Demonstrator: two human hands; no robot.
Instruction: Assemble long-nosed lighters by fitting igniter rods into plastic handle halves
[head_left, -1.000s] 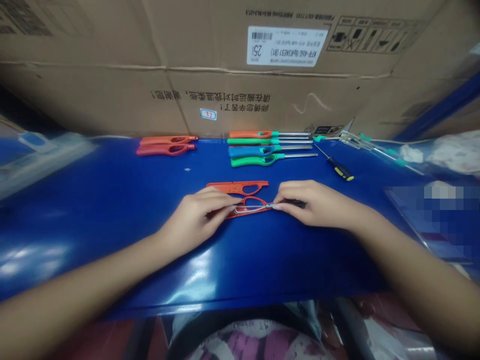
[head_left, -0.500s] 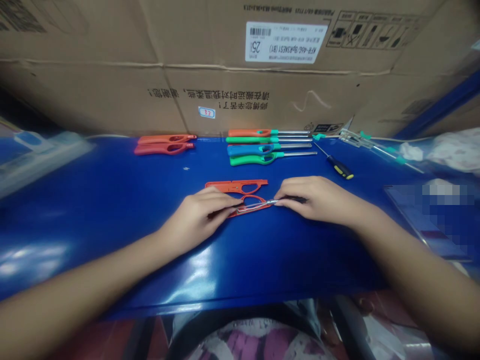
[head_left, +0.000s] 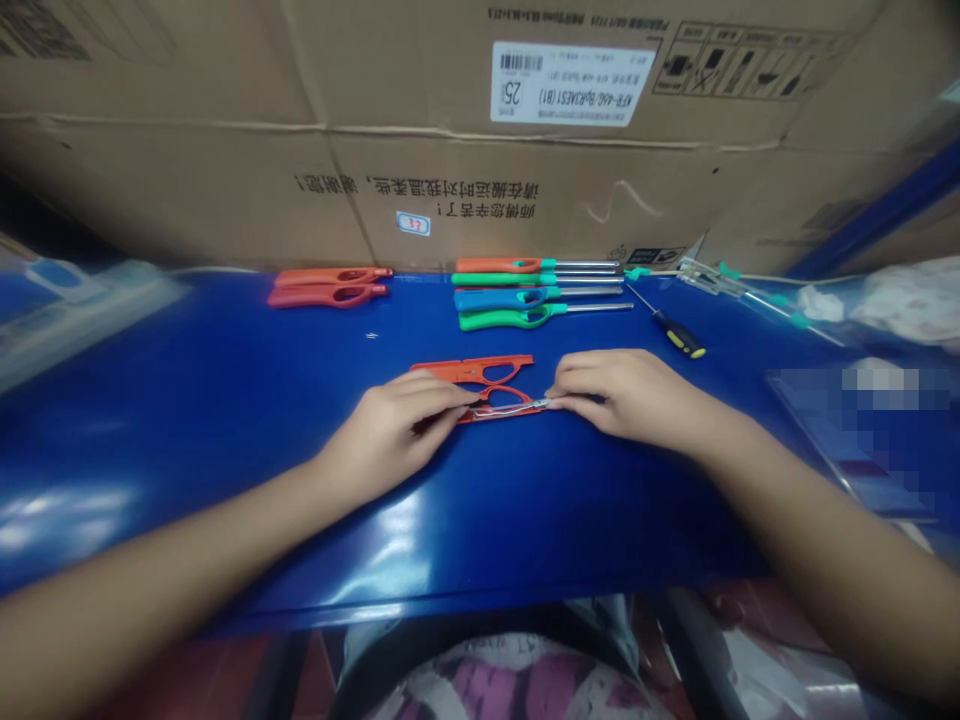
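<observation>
My left hand (head_left: 401, 420) is closed in a pinch on a small dark piece, which its fingers mostly hide. From there thin pale wires (head_left: 506, 410) run right to a silvery tip, held between the thumb and forefinger of my right hand (head_left: 619, 395). Directly under the wires lies one orange lighter shell half (head_left: 517, 394) with an oval trigger opening; my left fingers cover its left end. Whether the wires rest inside it, I cannot tell. Just behind is the other orange shell half (head_left: 472, 371), lying on the blue table (head_left: 465, 560).
Several assembled lighters (head_left: 510, 318) in orange, green and blue lie behind. Red-orange handles (head_left: 322, 293) are at back left. A black-and-yellow screwdriver (head_left: 679, 335) and metal rods with green ends (head_left: 757, 295) lie right. A cardboard sheet (head_left: 247, 190) stands behind the table.
The wires have come down slightly closer to the near orange shell half. My right fingers have shifted a little and my left hand has barely moved.
</observation>
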